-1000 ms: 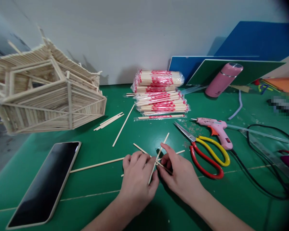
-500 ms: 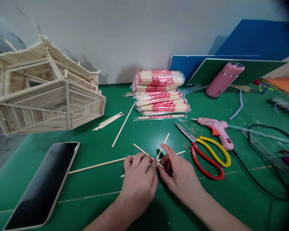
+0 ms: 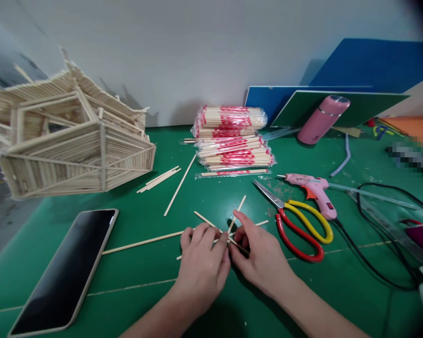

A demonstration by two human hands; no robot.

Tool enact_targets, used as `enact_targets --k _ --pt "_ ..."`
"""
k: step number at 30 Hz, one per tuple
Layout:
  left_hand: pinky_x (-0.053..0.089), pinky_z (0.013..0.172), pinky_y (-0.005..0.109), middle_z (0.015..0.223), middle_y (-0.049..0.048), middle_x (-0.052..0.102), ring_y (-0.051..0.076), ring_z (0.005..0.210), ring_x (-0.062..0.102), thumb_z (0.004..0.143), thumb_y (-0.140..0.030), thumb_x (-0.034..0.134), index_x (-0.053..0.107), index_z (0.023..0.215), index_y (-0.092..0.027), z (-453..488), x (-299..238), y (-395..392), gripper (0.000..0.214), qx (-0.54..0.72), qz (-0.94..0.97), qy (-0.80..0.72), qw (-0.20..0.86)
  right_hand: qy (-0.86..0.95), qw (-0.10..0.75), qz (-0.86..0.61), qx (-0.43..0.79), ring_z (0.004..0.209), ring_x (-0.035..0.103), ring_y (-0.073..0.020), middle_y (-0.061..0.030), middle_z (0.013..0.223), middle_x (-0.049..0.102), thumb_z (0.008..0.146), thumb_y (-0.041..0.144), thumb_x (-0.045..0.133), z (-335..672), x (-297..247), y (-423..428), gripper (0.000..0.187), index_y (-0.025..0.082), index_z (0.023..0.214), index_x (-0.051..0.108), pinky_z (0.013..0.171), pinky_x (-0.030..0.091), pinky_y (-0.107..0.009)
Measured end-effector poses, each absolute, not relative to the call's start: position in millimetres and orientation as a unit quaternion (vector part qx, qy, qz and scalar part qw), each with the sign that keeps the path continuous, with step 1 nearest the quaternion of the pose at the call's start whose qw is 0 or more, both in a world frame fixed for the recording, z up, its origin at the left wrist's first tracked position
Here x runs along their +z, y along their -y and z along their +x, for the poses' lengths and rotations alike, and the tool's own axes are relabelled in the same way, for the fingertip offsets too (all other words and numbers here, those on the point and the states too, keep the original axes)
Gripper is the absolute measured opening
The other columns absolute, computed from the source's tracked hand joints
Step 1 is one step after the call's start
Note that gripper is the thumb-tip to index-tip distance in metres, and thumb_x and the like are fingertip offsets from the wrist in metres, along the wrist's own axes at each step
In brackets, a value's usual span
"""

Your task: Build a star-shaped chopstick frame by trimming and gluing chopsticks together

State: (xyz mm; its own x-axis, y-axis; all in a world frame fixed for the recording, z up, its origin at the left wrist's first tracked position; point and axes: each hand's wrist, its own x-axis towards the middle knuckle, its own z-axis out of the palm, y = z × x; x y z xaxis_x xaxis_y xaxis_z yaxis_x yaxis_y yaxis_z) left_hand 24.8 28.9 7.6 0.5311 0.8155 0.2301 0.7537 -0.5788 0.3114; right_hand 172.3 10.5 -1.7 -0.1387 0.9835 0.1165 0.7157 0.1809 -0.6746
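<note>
Several thin wooden chopsticks point(image 3: 205, 219) cross one another in a star shape on the green table. My left hand point(image 3: 204, 263) presses down on them near the crossing, fingers bent and closed on the sticks. From the right, my right hand point(image 3: 262, 256) pinches the sticks close to the same crossing, its index finger raised along an upward-slanting stick point(image 3: 240, 205). My fingers partly hide where the sticks meet. One longer chopstick point(image 3: 141, 242) runs leftward from under my left hand to the phone.
A model building of sticks point(image 3: 127, 164) stands at left, behind a phone point(image 3: 65, 272). Packs of chopsticks point(image 3: 236, 152) and loose sticks point(image 3: 160, 179) lie ahead. Scissors point(image 3: 299, 225), a pink glue gun point(image 3: 312, 188) with a cable, and a pink flask point(image 3: 322, 121) are at right.
The camera view has shifted slightly, so the surroundings appear a little displaced. Both hands keep nearly the same place and grip on the crossed sticks.
</note>
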Motion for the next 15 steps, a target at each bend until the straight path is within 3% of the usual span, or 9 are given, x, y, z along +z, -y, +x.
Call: enact_targets --k 6,11,15 --pt "0.028 0.079 0.043 0.086 0.0068 0.063 0.024 0.089 0.047 0.076 -0.022 0.047 0.056 0.102 -0.015 22.8 12.1 -26.1 0.028 0.230 0.849 -0.466 0.091 0.703 0.296 -0.595 0.252 0.072 0.055 -0.0157 -0.0028 0.082 0.060 0.072 0.019 0.050 175.1 2.4 -7.4 0.058 0.017 0.127 0.031 0.067 0.045 -0.028" --pt "0.029 0.078 0.043 0.089 0.0064 0.061 0.024 0.088 0.046 0.075 -0.024 0.049 0.058 0.087 -0.016 23.4 15.7 -23.6 0.017 0.211 0.839 -0.493 0.096 0.693 0.284 -0.605 0.269 0.063 0.055 -0.0135 -0.0014 0.080 0.059 0.072 0.017 0.048 178.4 6.6 -2.7 0.056 0.018 0.125 0.032 0.060 0.045 -0.027" --pt "0.029 0.077 0.043 0.087 0.0057 0.058 0.024 0.088 0.044 0.076 -0.025 0.047 0.058 0.083 -0.018 26.6 17.1 -22.6 0.014 0.162 0.839 -0.509 0.102 0.694 0.279 -0.608 0.266 0.067 0.057 -0.0149 -0.0016 0.080 0.060 0.073 0.015 0.046 178.6 5.0 -0.4 0.056 0.018 0.126 0.031 0.061 0.045 -0.027"
